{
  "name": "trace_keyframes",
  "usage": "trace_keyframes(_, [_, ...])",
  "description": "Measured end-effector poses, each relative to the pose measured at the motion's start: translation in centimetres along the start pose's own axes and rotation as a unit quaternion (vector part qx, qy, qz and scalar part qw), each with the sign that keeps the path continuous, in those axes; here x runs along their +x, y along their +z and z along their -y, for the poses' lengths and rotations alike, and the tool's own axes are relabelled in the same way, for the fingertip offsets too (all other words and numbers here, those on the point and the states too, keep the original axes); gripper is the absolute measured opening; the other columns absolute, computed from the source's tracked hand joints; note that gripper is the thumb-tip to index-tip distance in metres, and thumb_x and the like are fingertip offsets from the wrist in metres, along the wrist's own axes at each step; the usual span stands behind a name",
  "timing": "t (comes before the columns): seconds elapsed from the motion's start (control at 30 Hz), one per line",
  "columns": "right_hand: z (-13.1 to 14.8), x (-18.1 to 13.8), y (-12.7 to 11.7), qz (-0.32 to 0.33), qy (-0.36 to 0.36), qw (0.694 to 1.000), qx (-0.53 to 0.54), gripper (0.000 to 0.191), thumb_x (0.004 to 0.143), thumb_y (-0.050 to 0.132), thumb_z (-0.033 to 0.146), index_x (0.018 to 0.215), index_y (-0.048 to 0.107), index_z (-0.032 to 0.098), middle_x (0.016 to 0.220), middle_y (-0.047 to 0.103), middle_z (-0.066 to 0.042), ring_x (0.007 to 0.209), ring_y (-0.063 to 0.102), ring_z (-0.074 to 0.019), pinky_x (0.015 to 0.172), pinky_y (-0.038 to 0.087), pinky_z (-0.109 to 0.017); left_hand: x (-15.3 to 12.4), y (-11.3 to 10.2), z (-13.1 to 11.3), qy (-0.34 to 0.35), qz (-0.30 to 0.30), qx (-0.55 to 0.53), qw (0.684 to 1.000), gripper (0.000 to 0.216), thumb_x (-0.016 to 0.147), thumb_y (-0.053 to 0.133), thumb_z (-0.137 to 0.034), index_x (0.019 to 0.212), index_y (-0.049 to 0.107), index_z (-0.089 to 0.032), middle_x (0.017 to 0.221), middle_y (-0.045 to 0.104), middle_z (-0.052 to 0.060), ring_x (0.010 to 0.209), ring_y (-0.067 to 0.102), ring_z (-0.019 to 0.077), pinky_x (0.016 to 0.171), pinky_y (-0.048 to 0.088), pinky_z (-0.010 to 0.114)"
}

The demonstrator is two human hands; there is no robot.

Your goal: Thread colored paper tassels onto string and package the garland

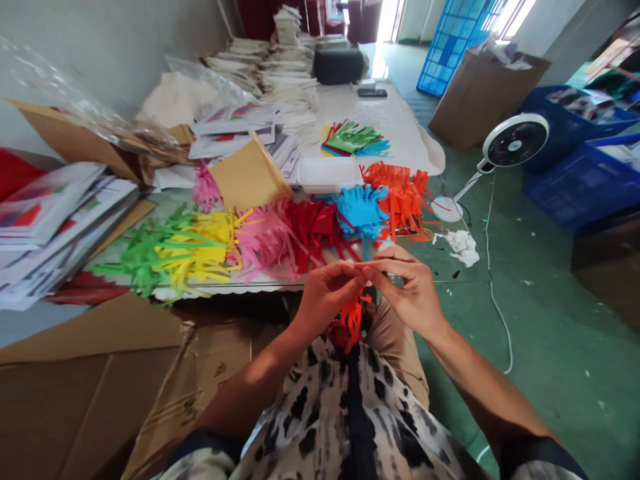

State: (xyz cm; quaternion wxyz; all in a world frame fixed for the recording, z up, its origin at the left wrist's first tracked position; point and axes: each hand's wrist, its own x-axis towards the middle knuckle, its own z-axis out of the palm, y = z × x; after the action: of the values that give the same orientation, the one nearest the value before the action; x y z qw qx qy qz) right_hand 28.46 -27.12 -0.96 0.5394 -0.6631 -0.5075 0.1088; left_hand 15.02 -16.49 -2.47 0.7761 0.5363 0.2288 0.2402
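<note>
My left hand (327, 293) and my right hand (407, 290) meet in front of my lap, fingertips pinched together. Between them they hold a bundle of orange cut-paper fringe (351, 319) that hangs down below the fingers, with a red bit beneath it. Just beyond my hands, along the table's front edge, lie piles of fringed paper strips: green (145, 257), yellow (205, 250), pink (263, 240), red (313, 230), blue (360, 210) and orange (403, 197).
Cardboard boxes (90, 380) stand at my lower left. Stacks of printed sheets (50, 220) lie at the left, more paper stacks (287, 60) at the back. A white fan (515, 143) and blue crates (590, 173) stand on the green floor to the right.
</note>
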Motion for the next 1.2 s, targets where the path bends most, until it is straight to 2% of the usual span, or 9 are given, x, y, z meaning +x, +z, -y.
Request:
trace_keyframes(0.2, [-0.2, 0.4, 1.3, -0.040, -0.039, 0.997, -0.044, 0.018, 0.098, 0.069, 0.025, 0.108, 0.083, 0.033, 0.094, 0.072, -0.002, 0.090, 0.067, -0.0190, 0.080, 0.055, -0.036, 0.4, -0.6, 0.8, 0.013, -0.040, -0.053, 0.998, 0.027, 0.079, 0.088, -0.037, 0.086, 0.072, -0.017, 0.082, 0.072, 0.000, 0.075, 0.065, 0.0107, 0.073, 0.052, 0.021])
trace_keyframes(0.33, [-0.4, 2.1, 2.4, -0.037, -0.040, 0.998, -0.044, 0.014, 0.098, 0.070, 0.027, 0.100, 0.083, 0.031, 0.090, 0.073, -0.002, 0.087, 0.068, -0.0190, 0.077, 0.055, -0.036, 0.7, -1.7, 0.6, 0.034, -0.075, -0.019, 0.996, 0.028, 0.080, 0.088, -0.039, 0.096, 0.076, -0.018, 0.090, 0.076, 0.003, 0.083, 0.068, 0.0152, 0.080, 0.055, 0.025])
trace_keyframes(0.57, [-1.0, 6.3, 5.1, 0.058, -0.112, 0.992, -0.030, 0.016, 0.099, 0.069, 0.026, 0.103, 0.083, 0.031, 0.091, 0.074, -0.002, 0.087, 0.070, -0.0180, 0.080, 0.055, -0.036, 1.8, -5.2, -0.3, 0.051, -0.138, 0.045, 0.988, 0.020, 0.083, 0.084, -0.039, 0.088, 0.079, -0.019, 0.084, 0.077, 0.002, 0.077, 0.067, 0.0149, 0.074, 0.052, 0.024])
trace_keyframes(0.67, [-2.3, 9.9, 5.9, 0.113, -0.128, 0.985, -0.010, 0.018, 0.102, 0.064, 0.028, 0.104, 0.082, 0.029, 0.094, 0.076, -0.002, 0.091, 0.071, -0.0175, 0.083, 0.057, -0.034, 2.2, -6.9, -0.4, 0.045, -0.158, 0.054, 0.985, 0.020, 0.084, 0.083, -0.039, 0.087, 0.078, -0.020, 0.086, 0.078, 0.003, 0.080, 0.069, 0.0162, 0.076, 0.053, 0.025])
trace_keyframes(0.73, [-3.9, 13.5, 6.3, 0.104, -0.114, 0.986, -0.064, 0.022, 0.104, 0.059, 0.031, 0.106, 0.081, 0.026, 0.101, 0.078, -0.004, 0.099, 0.072, -0.0191, 0.089, 0.057, -0.035, 2.3, -7.7, -0.4, 0.032, -0.165, 0.043, 0.985, 0.022, 0.085, 0.082, -0.041, 0.088, 0.077, -0.019, 0.089, 0.079, 0.004, 0.083, 0.071, 0.0174, 0.078, 0.054, 0.025])
trace_keyframes(0.8, [-6.0, 17.7, 6.8, 0.071, -0.066, 0.971, -0.216, 0.027, 0.105, 0.056, 0.033, 0.112, 0.079, 0.022, 0.113, 0.078, -0.007, 0.108, 0.071, -0.0220, 0.098, 0.053, -0.037, 2.3, -8.2, -0.2, 0.014, -0.169, 0.025, 0.985, 0.024, 0.084, 0.082, -0.042, 0.086, 0.074, -0.020, 0.087, 0.078, 0.005, 0.082, 0.071, 0.0181, 0.076, 0.055, 0.026])
trace_keyframes(0.87, [-8.1, 21.8, 7.6, 0.105, 0.031, 0.916, -0.387, 0.034, 0.107, 0.048, 0.033, 0.121, 0.077, 0.021, 0.126, 0.075, -0.010, 0.115, 0.069, -0.0237, 0.101, 0.051, -0.037, 2.2, -8.4, 0.0, -0.004, -0.172, 0.018, 0.985, 0.026, 0.083, 0.081, -0.044, 0.083, 0.072, -0.020, 0.085, 0.077, 0.004, 0.079, 0.071, 0.0184, 0.070, 0.055, 0.026])
trace_keyframes(1.0, [-11.2, 27.5, 9.7, 0.138, 0.109, 0.877, -0.446, 0.032, 0.099, 0.058, 0.031, 0.117, 0.078, 0.014, 0.120, 0.076, -0.019, 0.119, 0.069, -0.0327, 0.099, 0.052, -0.041, 1.8, -8.9, 0.7, -0.026, -0.156, 0.011, 0.987, 0.028, 0.085, 0.078, -0.046, 0.082, 0.068, -0.021, 0.078, 0.072, 0.003, 0.072, 0.070, 0.0190, 0.063, 0.054, 0.027])
trace_keyframes(1.2, [-12.2, 30.0, 11.1, 0.181, 0.170, 0.849, -0.465, 0.029, 0.098, 0.066, 0.032, 0.120, 0.074, 0.014, 0.126, 0.074, -0.016, 0.120, 0.068, -0.0287, 0.099, 0.054, -0.040, 1.9, -9.4, 2.3, -0.035, -0.170, -0.011, 0.985, 0.028, 0.080, 0.080, -0.046, 0.080, 0.067, -0.021, 0.070, 0.065, 0.001, 0.064, 0.062, 0.0169, 0.061, 0.050, 0.026])
